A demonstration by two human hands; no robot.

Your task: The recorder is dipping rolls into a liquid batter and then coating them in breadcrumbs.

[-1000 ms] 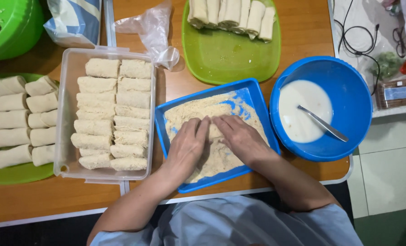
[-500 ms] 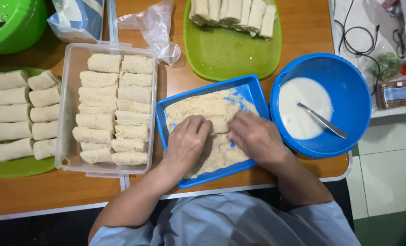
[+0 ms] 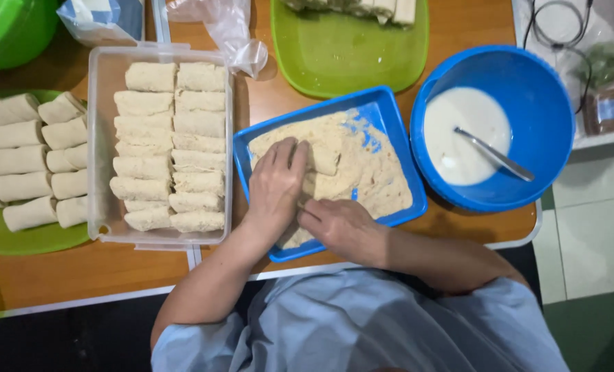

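Since a second ago, right hand (image 3: 341, 227) drawn back to the lower edge of the blue tray (image 3: 389, 110); left hand (image 3: 276, 182) now pressing flat, fingers together, on the roll (image 3: 324, 160) at frame centre — buried in crumbs. Right grip loosely curled, pinching nothing. Crowding around: clear box of coated rolls (image 3: 162, 145) at left, blue batter bowl (image 3: 527, 89) with spoon (image 3: 494, 155) at right.

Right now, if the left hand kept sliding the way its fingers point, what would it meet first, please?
The left hand points up-image; it would probably meet the blue tray's far rim, past the roll.
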